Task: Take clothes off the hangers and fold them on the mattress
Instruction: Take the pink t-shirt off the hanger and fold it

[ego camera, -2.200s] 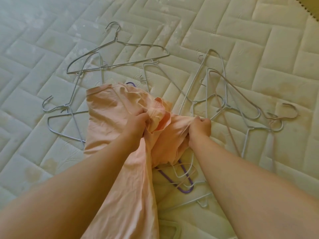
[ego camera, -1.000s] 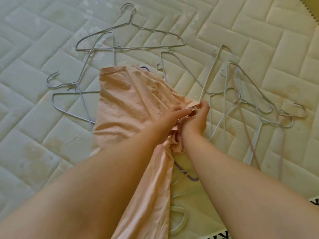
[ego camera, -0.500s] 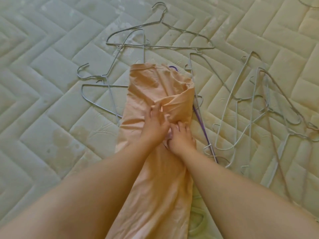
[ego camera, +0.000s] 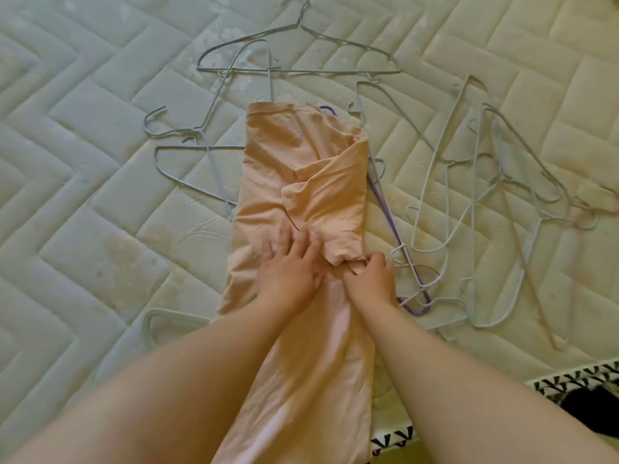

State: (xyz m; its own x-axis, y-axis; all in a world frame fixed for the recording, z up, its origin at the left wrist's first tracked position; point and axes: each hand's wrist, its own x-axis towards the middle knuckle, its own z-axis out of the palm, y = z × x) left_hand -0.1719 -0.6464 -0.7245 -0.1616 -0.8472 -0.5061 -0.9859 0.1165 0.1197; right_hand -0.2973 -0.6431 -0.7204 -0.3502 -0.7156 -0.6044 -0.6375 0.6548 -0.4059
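1. Peach-coloured soft cloth garment (ego camera: 301, 169) lies lengthwise on the cream quilted mattress (ego camera: 100, 162), off any hanger, with its right side folded inward.
2. Left grip (ego camera: 288, 271) is flat with fingers spread, pressing the cloth. Right grip (ego camera: 371, 279) pinches the fold's lower edge.
3. Judgement: hold the fold taut and smooth it outward, clear of the thin purple hanger (ego camera: 385, 212) just beside it.
4. Bare grey wire hangers (ego camera: 301, 70) lie around the garment. No container is visible.

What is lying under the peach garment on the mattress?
From beneath the peach garment, a purple hanger pokes out on the right and grey wire hangers run in from the left. The cloth hides their middles and anything else beneath.
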